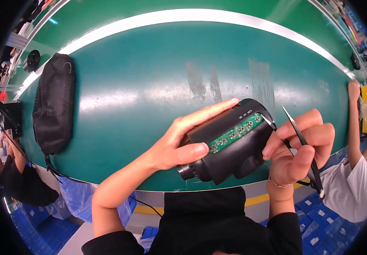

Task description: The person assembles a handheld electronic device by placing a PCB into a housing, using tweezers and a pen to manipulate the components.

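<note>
A black handheld optical device (228, 161), with a rounded body and an eyepiece-like knob at its lower left, is tilted over the front of the bench. My left hand (177, 144) grips its left side, thumb by the end of the board and fingers along the far side. A narrow green circuit board (236, 133) with several small buttons lies in a slot on the device. Closed around dark tweezers (300, 136), my right hand (296, 148) is at the device's right end. The tweezers' silver tips are apart, one close to the board's right end.
On the left of the green bench (141, 76) lies a black mesh pouch (57, 104) with a cord. A white strip (200, 16) crosses the far side. Other people sit at both sides, one with an arm (354, 123) on the bench. Blue bins (319, 225) stand below right.
</note>
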`<state>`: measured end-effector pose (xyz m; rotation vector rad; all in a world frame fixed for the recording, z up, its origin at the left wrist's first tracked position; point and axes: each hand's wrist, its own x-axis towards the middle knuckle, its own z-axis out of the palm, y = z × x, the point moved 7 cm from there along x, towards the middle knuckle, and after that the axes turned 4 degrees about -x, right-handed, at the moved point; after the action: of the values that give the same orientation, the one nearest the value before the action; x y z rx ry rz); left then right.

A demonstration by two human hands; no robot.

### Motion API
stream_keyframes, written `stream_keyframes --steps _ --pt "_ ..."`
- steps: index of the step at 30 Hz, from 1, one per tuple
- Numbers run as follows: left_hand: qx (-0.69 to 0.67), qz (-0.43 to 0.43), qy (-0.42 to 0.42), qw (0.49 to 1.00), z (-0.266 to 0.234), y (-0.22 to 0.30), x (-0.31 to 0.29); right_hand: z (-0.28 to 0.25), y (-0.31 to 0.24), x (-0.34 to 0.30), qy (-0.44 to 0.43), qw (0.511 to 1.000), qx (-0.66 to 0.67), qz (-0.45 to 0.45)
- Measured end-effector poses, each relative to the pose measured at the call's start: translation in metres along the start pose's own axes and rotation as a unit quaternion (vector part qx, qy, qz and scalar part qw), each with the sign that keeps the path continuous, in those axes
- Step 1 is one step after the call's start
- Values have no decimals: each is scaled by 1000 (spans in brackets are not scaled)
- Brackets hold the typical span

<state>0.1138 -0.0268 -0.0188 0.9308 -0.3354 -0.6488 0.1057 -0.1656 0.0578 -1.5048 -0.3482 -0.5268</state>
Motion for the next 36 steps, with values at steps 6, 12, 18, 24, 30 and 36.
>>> stream_keyframes --steps 6,12,18,24,30,36 --pt "45 23 -5 999 -3 -2 6 0 1 6 17 994 -103 23" --pt "63 19 7 998 -5 -2 6 0 1 2 13 985 -172 -12" --pt "84 22 8 996 -4 -1 7 0 2 3 -2 986 -164 -23" --pt "90 34 4 995 -5 0 8 3 3 3 -3 985 -170 -40" --pt "122 34 -7 992 -3 1 9 -4 1 2 -54 985 -158 -53" --pt "88 40 8 995 -4 1 7 -14 2 -2 -61 993 -62 -77"
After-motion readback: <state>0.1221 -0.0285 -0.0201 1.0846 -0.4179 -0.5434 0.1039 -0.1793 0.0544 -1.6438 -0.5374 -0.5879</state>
